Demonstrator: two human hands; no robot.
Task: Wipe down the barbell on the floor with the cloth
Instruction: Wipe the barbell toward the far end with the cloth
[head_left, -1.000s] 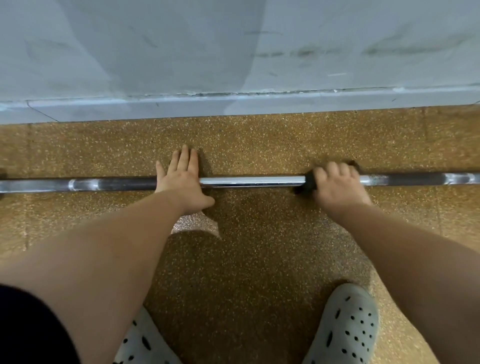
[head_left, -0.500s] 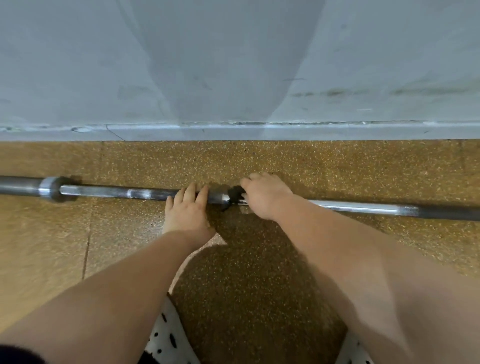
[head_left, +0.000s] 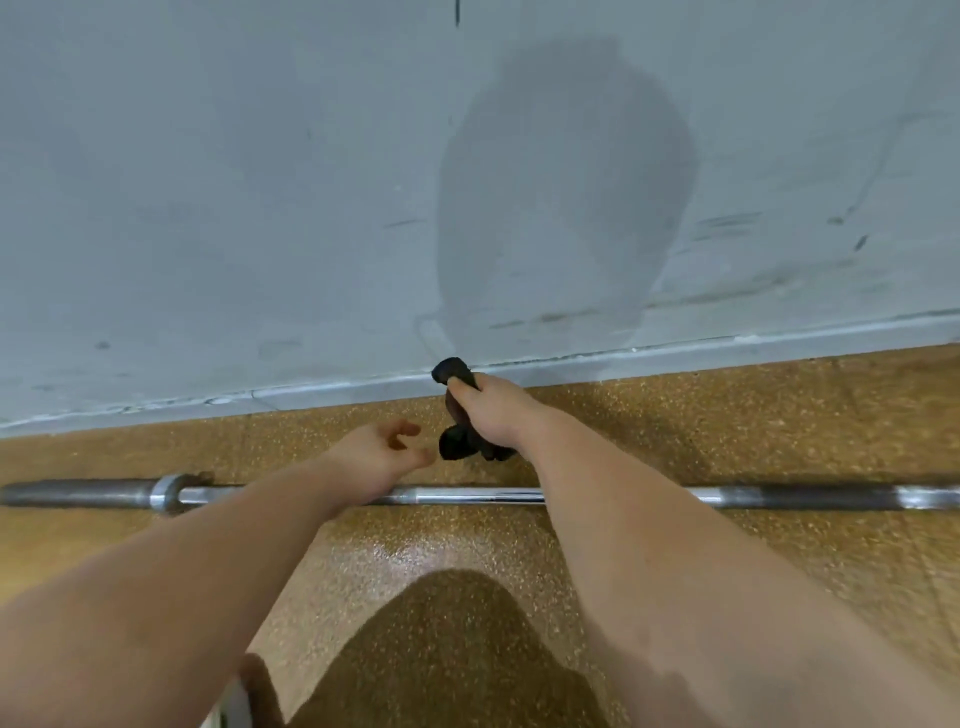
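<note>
Your right grip (head_left: 496, 415) is clenching the dark cloth (head_left: 453, 446), clear of the barbell (head_left: 467, 496), which is lying on the floor (head_left: 779, 415) at 6 o'clock from it. Your left grip (head_left: 376, 454) is hovering at the cloth's 9 o'clock, loosely curled, empty.

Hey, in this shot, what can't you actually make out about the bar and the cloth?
1. The barbell: both ends run off the left and right edges of the head view, and the forearms cover two stretches of shaft.
2. The cloth: its middle is buried in the right hand, which grips it, so its full shape is unclear.
3. Grime on the bar: too fine to tell.
</note>
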